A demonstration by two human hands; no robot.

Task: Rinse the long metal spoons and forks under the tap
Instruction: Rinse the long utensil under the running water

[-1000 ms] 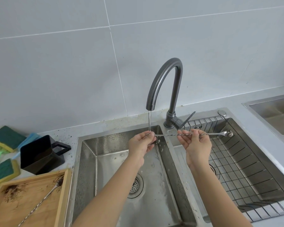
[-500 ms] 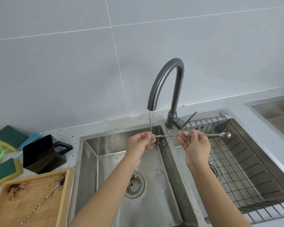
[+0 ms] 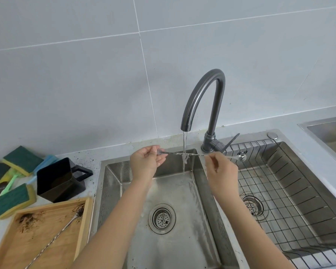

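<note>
Nearest the camera, at the lower left, a wooden tray [image 3: 14, 247] smeared with dark grounds holds a second long twisted spoon [image 3: 52, 239] lying diagonally, its dirty bowl toward the tray's far corner. Just beyond the tray sit a black cup [image 3: 56, 179] and several green-and-yellow sponges [image 3: 10, 202] on the speckled counter. Over the left sink basin [image 3: 169, 247], with its round drain, two bare forearms reach forward. The left hand [image 3: 146, 162] pinches one end of a long twisted metal spoon [image 3: 192, 154] between thumb and fingertips, the other fingers curled in. The right hand [image 3: 222, 169] pinches the shaft near the opposite end, beside the small round bowl that pokes out over the right basin's wire rack [image 3: 291, 210]. The spoon lies roughly level, and its middle sits directly in the thin stream falling from the dark gooseneck tap [image 3: 204, 90]. Behind stands the grey tiled wall [image 3: 85, 74].
</note>
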